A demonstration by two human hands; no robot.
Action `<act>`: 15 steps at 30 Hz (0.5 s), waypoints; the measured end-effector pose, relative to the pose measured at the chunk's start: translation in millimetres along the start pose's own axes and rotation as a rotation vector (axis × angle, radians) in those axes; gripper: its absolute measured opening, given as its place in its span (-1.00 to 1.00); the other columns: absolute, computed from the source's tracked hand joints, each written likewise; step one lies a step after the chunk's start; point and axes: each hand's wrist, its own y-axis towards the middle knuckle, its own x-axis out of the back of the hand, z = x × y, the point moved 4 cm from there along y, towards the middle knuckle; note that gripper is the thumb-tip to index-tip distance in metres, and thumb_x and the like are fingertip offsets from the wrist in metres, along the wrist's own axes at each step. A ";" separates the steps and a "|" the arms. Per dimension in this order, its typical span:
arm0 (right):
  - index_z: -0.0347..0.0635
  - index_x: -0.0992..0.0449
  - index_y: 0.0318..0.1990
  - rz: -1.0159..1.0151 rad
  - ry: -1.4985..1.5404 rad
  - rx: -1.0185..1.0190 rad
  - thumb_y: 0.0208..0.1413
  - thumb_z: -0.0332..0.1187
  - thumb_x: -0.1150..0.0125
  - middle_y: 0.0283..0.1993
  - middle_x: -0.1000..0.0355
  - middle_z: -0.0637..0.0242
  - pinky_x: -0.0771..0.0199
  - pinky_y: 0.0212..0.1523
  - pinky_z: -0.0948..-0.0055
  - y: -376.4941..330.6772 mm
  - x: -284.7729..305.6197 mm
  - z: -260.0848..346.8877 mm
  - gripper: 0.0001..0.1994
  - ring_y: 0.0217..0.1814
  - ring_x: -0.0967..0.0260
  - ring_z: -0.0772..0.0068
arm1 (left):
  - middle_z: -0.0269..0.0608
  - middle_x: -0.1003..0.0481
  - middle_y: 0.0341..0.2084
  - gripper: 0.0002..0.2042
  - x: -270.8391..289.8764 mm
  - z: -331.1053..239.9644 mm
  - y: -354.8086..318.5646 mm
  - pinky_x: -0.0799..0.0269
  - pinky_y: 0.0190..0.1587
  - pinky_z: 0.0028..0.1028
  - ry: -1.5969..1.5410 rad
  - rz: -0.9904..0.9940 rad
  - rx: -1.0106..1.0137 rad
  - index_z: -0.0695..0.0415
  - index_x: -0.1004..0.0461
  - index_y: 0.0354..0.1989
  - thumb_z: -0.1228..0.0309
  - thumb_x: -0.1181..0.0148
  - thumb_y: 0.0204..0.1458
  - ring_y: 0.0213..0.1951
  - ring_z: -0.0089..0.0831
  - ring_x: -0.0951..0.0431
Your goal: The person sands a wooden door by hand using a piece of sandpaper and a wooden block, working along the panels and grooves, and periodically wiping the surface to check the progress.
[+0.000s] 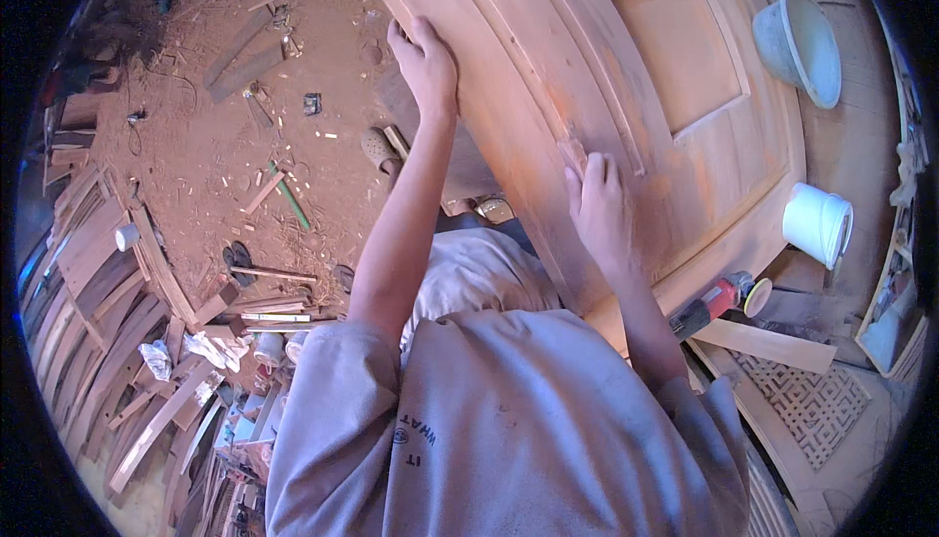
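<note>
A large wooden door [509,116] with raised mouldings and a recessed panel lies in front of me, slanting from the top middle to the lower right. My left hand [427,72] grips its left edge, the fingers partly out of sight over the side. In my right hand [599,206] is a small brown block-like piece [574,156], pressed to the door's surface beside a long moulding. The fingers hide much of this piece, so its exact kind is unclear. Orange-brown patches mark the wood around that hand.
A red and black power tool [711,304] with a round disc lies right of my right forearm. Beyond stand a white bucket [817,226] and a grey-blue basin [797,48]. Stacked boards [108,292] fill the left; scraps and a clog [380,149] lie on the dirt floor.
</note>
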 end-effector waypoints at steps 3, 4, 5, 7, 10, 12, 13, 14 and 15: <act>-0.28 -0.27 -0.15 -0.041 -0.053 0.001 0.29 -0.30 -0.13 -0.12 -0.36 -0.06 -0.48 -0.15 0.00 17.5 -6.2 14.4 -0.76 -0.12 -0.40 -0.17 | 0.31 -0.31 0.25 -0.40 -3.1 -4.6 -6.8 -0.18 0.32 -0.19 0.018 0.005 0.016 0.44 -0.09 0.38 0.16 0.11 0.36 0.28 0.05 -0.33; -0.28 -0.28 -0.15 -0.031 -0.036 0.008 0.29 -0.30 -0.13 -0.12 -0.36 -0.06 -0.48 -0.15 0.00 34.3 -9.1 19.1 -0.77 -0.12 -0.41 -0.16 | 0.31 -0.31 0.24 -0.41 -5.9 -7.8 -4.6 -0.19 0.32 -0.19 0.005 0.022 0.017 0.42 -0.10 0.38 0.16 0.12 0.37 0.28 0.06 -0.33; -0.28 -0.28 -0.14 -0.013 -0.017 0.019 0.29 -0.31 -0.13 -0.12 -0.36 -0.06 -0.49 -0.15 0.00 57.1 -6.9 27.1 -0.77 -0.12 -0.41 -0.15 | 0.30 -0.32 0.23 -0.42 -4.6 -10.2 -6.3 -0.19 0.31 -0.19 -0.004 0.032 0.021 0.41 -0.11 0.38 0.17 0.12 0.37 0.27 0.06 -0.34; -0.29 -0.30 -0.14 -0.001 0.002 0.031 0.30 -0.29 -0.13 -0.15 -0.37 -0.08 -0.49 -0.20 -0.01 70.9 -8.7 30.2 -0.76 -0.15 -0.43 -0.18 | 0.30 -0.34 0.21 -0.44 -1.6 -12.1 1.9 -0.20 0.31 -0.19 0.002 0.043 0.001 0.38 -0.14 0.37 0.18 0.12 0.38 0.26 0.05 -0.35; -0.30 -0.31 -0.13 -0.025 -0.017 0.039 0.31 -0.25 -0.12 -0.20 -0.39 -0.13 -0.47 -0.30 -0.04 44.6 -8.9 21.2 -0.74 -0.21 -0.44 -0.26 | 0.31 -0.35 0.19 -0.47 2.3 -10.3 1.4 -0.22 0.29 -0.17 0.013 0.013 -0.027 0.36 -0.18 0.35 0.20 0.10 0.37 0.24 0.06 -0.37; -0.31 -0.31 -0.13 -0.051 -0.066 0.036 0.32 -0.25 -0.11 -0.21 -0.40 -0.16 -0.46 -0.29 -0.07 38.6 -7.7 17.4 -0.74 -0.21 -0.44 -0.28 | 0.31 -0.36 0.17 -0.49 -2.8 -14.8 -3.9 -0.23 0.27 -0.16 0.012 0.003 -0.020 0.36 -0.19 0.34 0.22 0.09 0.37 0.22 0.07 -0.38; -0.32 -0.30 -0.13 -0.074 -0.054 0.037 0.32 -0.26 -0.10 -0.20 -0.39 -0.17 -0.46 -0.29 -0.07 51.4 -11.5 21.0 -0.74 -0.21 -0.43 -0.28 | 0.31 -0.36 0.16 -0.50 -5.1 -17.1 -6.6 -0.24 0.26 -0.15 0.010 0.003 -0.009 0.36 -0.19 0.33 0.23 0.09 0.37 0.20 0.07 -0.39; -0.32 -0.29 -0.13 -0.098 -0.037 0.056 0.32 -0.27 -0.10 -0.20 -0.38 -0.18 -0.45 -0.29 -0.08 80.5 -13.9 33.3 -0.74 -0.21 -0.43 -0.29 | 0.31 -0.36 0.16 -0.50 -7.0 -18.8 -2.2 -0.24 0.25 -0.14 0.007 -0.013 -0.003 0.35 -0.20 0.33 0.24 0.08 0.36 0.19 0.08 -0.39; -0.33 -0.28 -0.14 -0.088 -0.020 0.065 0.32 -0.28 -0.10 -0.19 -0.37 -0.20 -0.44 -0.28 -0.08 94.3 -15.9 42.7 -0.75 -0.21 -0.42 -0.30 | 0.31 -0.36 0.15 -0.51 -2.4 -16.2 -3.0 -0.24 0.25 -0.13 0.022 0.001 -0.008 0.35 -0.20 0.33 0.25 0.08 0.36 0.18 0.09 -0.39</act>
